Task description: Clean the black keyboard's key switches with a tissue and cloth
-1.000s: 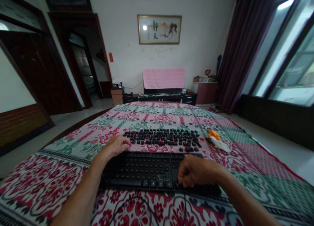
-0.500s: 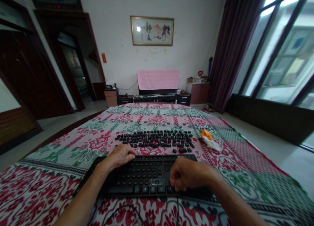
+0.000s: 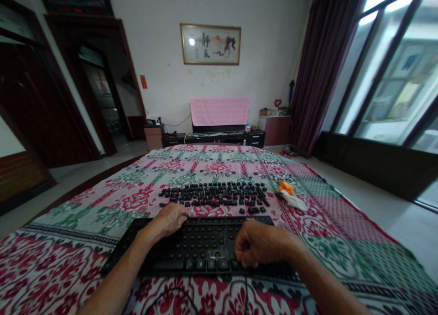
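Note:
A black keyboard [image 3: 196, 244] with most keycaps removed lies near the front edge of a table covered by a red, green and white floral cloth [image 3: 85, 242]. Several loose black keycaps [image 3: 214, 194] lie in rows on the cloth just behind it. My left hand [image 3: 169, 220] rests on the keyboard's upper left part, fingers curled down onto the frame. My right hand [image 3: 258, 244] sits on the lower right part, fingers curled in a pinch over the bottom row; what they hold is hidden.
An orange and white object [image 3: 290, 194] lies on the cloth right of the keycaps. The keyboard cable [image 3: 246, 292] runs toward me. A low cabinet with a pink cloth [image 3: 219, 112] stands at the far wall, a doorway at left, windows at right.
My left hand moved from the cloth beside the keycaps onto the keyboard's upper left. My right hand stayed over the bottom row. The view shifted slightly right.

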The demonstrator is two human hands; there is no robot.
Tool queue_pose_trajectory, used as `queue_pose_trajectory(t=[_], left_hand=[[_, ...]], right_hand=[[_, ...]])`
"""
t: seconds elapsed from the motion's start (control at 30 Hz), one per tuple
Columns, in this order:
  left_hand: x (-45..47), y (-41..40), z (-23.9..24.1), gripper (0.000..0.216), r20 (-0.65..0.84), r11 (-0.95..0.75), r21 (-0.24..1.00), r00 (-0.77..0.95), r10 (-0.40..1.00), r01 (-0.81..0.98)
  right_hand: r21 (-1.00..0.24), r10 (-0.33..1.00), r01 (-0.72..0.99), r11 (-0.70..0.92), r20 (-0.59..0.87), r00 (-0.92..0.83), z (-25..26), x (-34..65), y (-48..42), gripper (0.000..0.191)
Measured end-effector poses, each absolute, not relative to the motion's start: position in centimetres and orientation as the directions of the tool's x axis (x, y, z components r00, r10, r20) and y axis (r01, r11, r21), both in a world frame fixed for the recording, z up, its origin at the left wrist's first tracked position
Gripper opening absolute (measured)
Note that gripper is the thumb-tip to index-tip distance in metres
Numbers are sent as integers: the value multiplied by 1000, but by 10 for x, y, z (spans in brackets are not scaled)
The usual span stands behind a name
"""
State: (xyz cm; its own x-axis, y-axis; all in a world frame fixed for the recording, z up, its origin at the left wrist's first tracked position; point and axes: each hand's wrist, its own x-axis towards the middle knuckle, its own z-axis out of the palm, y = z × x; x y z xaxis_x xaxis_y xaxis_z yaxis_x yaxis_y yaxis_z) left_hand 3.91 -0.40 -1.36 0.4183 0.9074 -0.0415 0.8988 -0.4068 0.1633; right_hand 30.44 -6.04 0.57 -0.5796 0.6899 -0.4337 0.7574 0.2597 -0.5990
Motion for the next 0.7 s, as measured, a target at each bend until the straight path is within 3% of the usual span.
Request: queue_pose_trajectory(t=[0.7], left_hand=[[23,3,-18,24,-52,-457,211,476,878,864]], right_hand=[[-617,691,718,322,-365,-623,3,300,-60,21]])
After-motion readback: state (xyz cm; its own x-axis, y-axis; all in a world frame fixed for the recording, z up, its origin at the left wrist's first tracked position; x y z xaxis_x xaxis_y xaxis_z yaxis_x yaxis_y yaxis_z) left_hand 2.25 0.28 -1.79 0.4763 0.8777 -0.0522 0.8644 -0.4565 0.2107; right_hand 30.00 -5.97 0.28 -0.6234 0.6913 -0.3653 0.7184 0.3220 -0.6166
